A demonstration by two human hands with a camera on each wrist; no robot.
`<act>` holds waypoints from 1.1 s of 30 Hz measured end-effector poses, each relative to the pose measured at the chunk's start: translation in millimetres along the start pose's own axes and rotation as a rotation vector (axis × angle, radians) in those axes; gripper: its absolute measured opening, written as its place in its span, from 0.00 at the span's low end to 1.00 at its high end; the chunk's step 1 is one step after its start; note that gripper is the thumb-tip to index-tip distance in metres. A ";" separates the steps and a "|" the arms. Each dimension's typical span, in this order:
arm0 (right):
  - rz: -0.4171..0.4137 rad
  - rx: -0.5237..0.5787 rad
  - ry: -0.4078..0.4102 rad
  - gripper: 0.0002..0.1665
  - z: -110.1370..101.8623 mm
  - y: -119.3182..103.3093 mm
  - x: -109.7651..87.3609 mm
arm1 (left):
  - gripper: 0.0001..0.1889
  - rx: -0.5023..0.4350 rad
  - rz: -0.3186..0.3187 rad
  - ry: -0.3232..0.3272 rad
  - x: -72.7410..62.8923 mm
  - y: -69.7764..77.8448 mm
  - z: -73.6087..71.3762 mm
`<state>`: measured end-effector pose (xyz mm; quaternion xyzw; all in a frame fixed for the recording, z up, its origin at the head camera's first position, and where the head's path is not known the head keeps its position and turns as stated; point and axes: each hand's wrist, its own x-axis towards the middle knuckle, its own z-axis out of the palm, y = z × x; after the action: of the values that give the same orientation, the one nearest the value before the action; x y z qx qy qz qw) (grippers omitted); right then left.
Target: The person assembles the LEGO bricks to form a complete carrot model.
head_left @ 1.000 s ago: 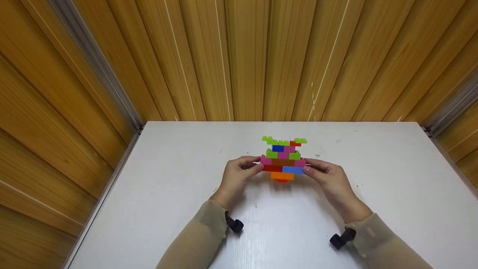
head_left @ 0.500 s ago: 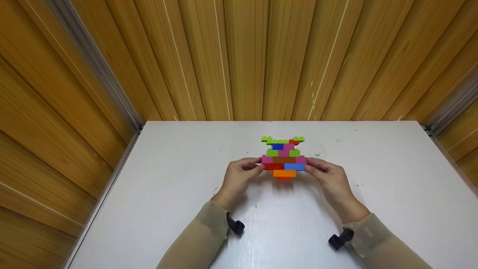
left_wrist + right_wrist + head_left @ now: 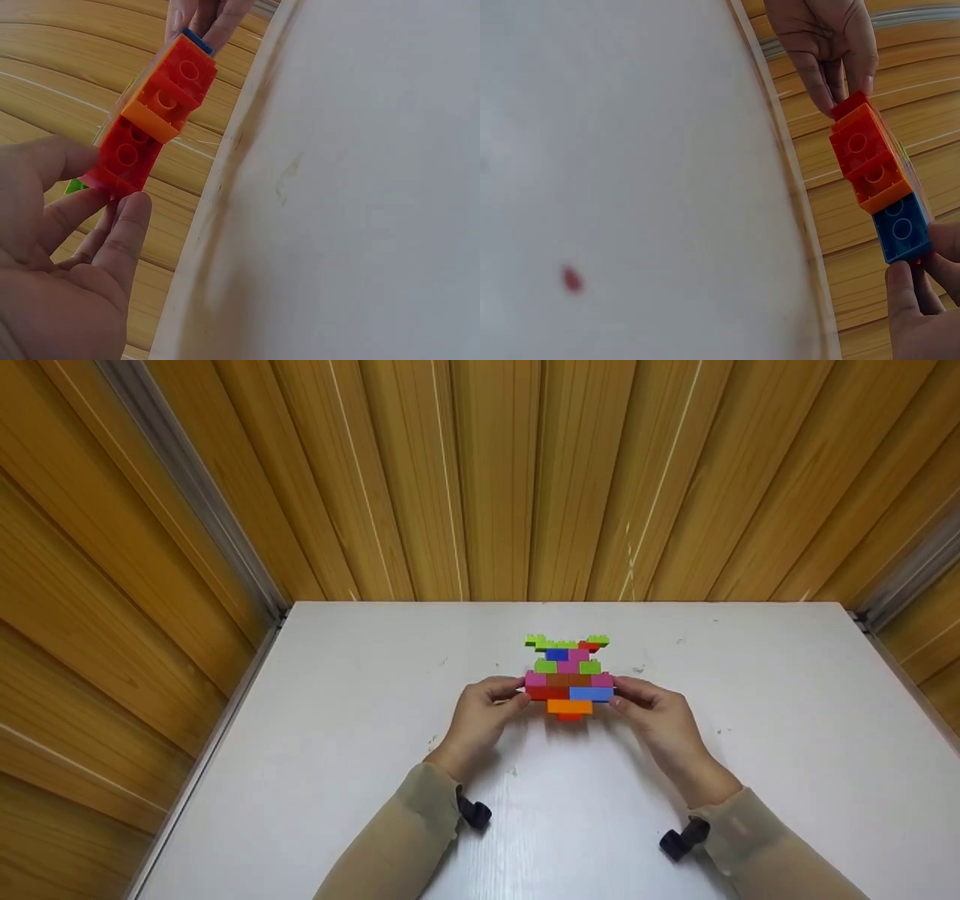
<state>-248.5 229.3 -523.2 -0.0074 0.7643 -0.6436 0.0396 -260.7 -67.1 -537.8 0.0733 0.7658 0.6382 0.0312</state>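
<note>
Both hands hold up one model built of toy bricks [image 3: 559, 680], in front of the person at the middle of the head view. Its tiers are lime green, blue, pink, brown, red and orange, with a narrow red-orange brick at the bottom. My left hand [image 3: 480, 716] pinches the left end, thumb at the red brick [image 3: 546, 693]. At the other end my right hand [image 3: 664, 727] pinches it, thumb at the light blue brick [image 3: 592, 694]. Both wrist views show the hollow underside, with the orange brick [image 3: 150, 121] and the blue brick [image 3: 901, 229], raised off the table.
A white table [image 3: 315, 780] with small marks lies beneath the hands. Yellow wood-look panels [image 3: 495, 480] stand behind it and at both sides. Black wrist devices [image 3: 474, 814] hang from the cuffs of the beige sleeves [image 3: 397, 832].
The model has levelled slightly and its lower tiers have risen a little in the head view. Both hands keep their hold and have barely shifted.
</note>
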 end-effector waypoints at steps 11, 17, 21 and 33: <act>0.029 -0.078 0.007 0.28 3.4 3.1 4.5 | 0.17 0.052 -0.017 0.043 -1.8 1.5 2.8; 0.041 -0.100 0.009 0.27 3.3 4.5 6.0 | 0.15 0.065 -0.036 0.048 -1.1 0.8 4.2; 0.052 -0.106 -0.006 0.27 2.2 5.2 6.3 | 0.15 0.078 -0.058 0.041 -1.0 -0.5 4.2; 0.110 -0.105 -0.019 0.27 5.5 7.7 10.1 | 0.15 0.089 -0.148 0.033 -2.5 -3.0 1.8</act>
<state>-257.9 224.6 -532.2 0.0265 0.7959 -0.5993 0.0817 -258.2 -66.3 -541.2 0.0074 0.7972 0.6004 0.0625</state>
